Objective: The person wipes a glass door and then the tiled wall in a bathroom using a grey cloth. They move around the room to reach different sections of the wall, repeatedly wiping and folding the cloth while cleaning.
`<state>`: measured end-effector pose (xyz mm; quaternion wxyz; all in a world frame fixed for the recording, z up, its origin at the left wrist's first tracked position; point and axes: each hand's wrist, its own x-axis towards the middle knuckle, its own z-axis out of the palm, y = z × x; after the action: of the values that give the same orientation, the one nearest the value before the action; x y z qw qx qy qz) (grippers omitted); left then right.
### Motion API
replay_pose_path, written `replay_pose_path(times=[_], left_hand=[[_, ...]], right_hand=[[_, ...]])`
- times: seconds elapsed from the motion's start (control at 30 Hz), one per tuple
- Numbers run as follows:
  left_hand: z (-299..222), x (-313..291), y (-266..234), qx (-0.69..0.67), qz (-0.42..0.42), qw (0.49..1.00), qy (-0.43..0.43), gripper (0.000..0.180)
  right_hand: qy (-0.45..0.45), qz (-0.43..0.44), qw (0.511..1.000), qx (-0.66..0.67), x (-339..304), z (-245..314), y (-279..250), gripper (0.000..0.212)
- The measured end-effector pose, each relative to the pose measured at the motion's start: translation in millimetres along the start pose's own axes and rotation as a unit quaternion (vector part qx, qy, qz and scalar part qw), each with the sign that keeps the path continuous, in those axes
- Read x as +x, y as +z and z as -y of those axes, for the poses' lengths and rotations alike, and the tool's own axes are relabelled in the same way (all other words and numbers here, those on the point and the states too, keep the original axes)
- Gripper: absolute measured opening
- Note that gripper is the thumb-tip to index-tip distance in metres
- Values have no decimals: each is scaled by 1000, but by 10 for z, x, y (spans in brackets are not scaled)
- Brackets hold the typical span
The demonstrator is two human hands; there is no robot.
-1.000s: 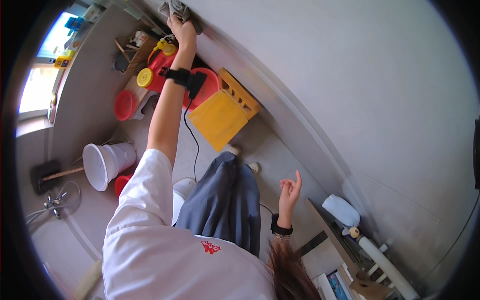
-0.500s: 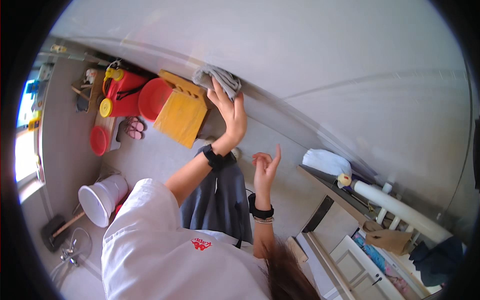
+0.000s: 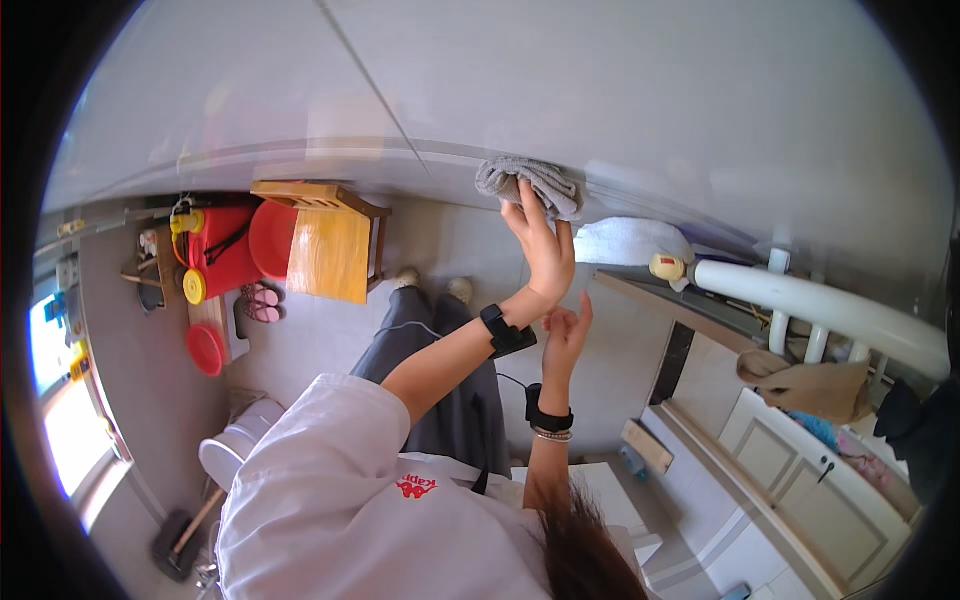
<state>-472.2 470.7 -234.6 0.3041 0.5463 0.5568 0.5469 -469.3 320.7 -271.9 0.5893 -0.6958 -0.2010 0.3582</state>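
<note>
Smooth grey wall (image 3: 650, 100) over a pale floor (image 3: 300, 345); we list from the left. One red container (image 3: 222, 240), yellow-capped; one red basin (image 3: 270, 238); one wooden chair (image 3: 330, 258). One left hand (image 3: 545, 255), fingers extended, lightly gripping one grey cloth (image 3: 547, 180), which seems to lie against the wall. We judge it soft, light and unbreakable, best held by its bunched folds. One right hand (image 3: 567, 335), fingers half curled, holding nothing. One white towel (image 3: 630, 242); one thick white pipe (image 3: 810, 300).
</note>
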Motion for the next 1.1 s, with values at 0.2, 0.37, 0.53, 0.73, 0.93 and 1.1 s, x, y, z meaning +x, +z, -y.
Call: replay_pose_path(times=[0.2,0.37,0.53,0.73,0.93,1.1], left_hand=[[71,313,-395,19,-75,997,19,74],[214,1001,-992,125,-211,967,76,63],[189,1217,-1096,37,-218,968,119,52],[243,868,-590,84,-236,957,147,60],[272,57,355,44,-85,979,179,42],[298,-260,641,130,81,941,301,28]], right_hand=[[13,-57,998,35,-7,-90,-13,42],[17,-58,998,8,26,-128,50,40],[59,-86,995,-3,-12,-130,24,35],[93,-115,989,5,-171,-220,-188,29],[100,-149,983,-30,-366,-362,-619,27],[115,-186,974,-55,-488,-446,-946,26]])
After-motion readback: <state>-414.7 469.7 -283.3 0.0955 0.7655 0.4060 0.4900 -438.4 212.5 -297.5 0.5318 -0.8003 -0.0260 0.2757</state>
